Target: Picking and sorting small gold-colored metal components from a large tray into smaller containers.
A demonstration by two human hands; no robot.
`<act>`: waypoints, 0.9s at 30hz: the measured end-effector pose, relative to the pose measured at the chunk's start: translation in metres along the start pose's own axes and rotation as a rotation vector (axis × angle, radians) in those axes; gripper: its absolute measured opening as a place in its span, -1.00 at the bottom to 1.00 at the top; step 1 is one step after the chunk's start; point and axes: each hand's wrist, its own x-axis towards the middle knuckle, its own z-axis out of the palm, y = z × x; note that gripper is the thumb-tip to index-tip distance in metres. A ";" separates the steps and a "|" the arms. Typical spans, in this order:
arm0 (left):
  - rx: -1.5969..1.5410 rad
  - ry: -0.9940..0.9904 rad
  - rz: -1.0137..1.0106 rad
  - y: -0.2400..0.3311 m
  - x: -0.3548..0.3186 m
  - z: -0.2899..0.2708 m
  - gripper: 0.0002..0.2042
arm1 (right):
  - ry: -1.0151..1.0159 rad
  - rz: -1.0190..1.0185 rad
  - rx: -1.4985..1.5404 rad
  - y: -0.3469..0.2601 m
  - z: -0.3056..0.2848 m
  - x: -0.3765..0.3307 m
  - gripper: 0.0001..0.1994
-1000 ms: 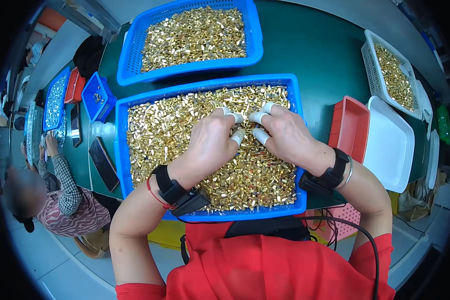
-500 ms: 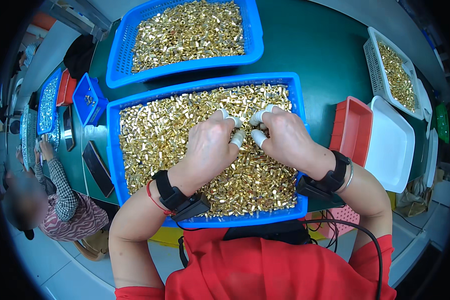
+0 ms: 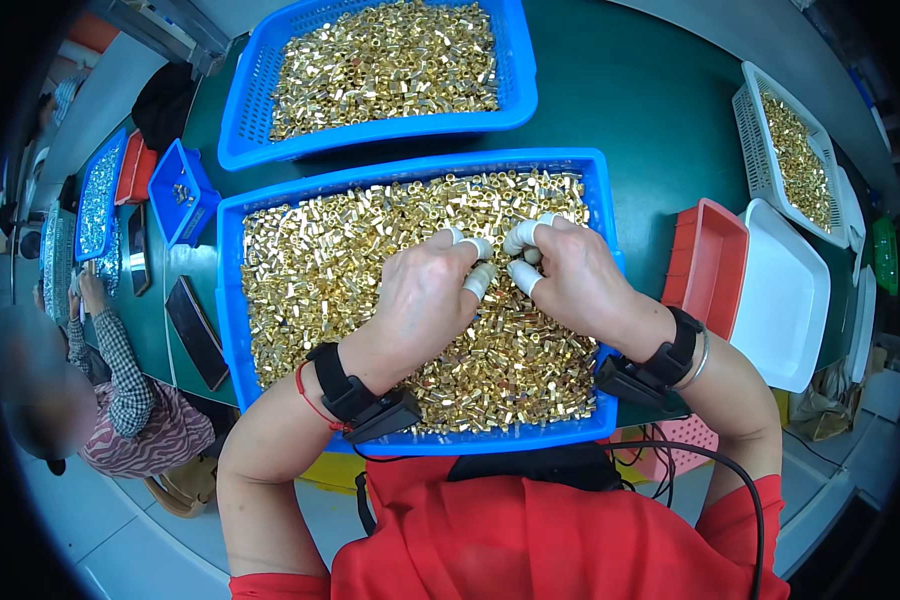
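L hand (image 3: pixel 425 290), R hand (image 3: pixel 575 275), fingertips meeting, curled

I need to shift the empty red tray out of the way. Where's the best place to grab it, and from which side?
Grip the red tray by its long raised rim on the near-left side, coming from the blue basket side with the right hand. That edge is exposed; the opposite long edge lies against the empty white tray, leaving no finger room there, as far as I can judge.

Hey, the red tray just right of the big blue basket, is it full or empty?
Empty. The red tray shows only its bare inside, while the blue basket beside it is heaped with small brass parts.
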 end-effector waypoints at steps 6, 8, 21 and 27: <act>-0.796 -0.117 -0.367 -0.014 0.002 -0.023 -0.84 | -0.149 0.406 1.040 -0.001 -0.049 0.001 -0.88; -1.246 -0.221 -0.560 -0.019 0.006 -0.035 -0.83 | -0.143 0.437 0.948 0.002 -0.053 0.005 -0.88; 0.009 -0.135 -0.080 0.007 0.008 -0.005 -0.84 | -0.106 -0.052 -0.224 0.000 -0.008 0.017 -0.79; 0.053 -0.138 -0.050 0.004 0.006 -0.003 -0.89 | -0.197 -0.016 -0.264 -0.004 -0.012 0.023 -0.77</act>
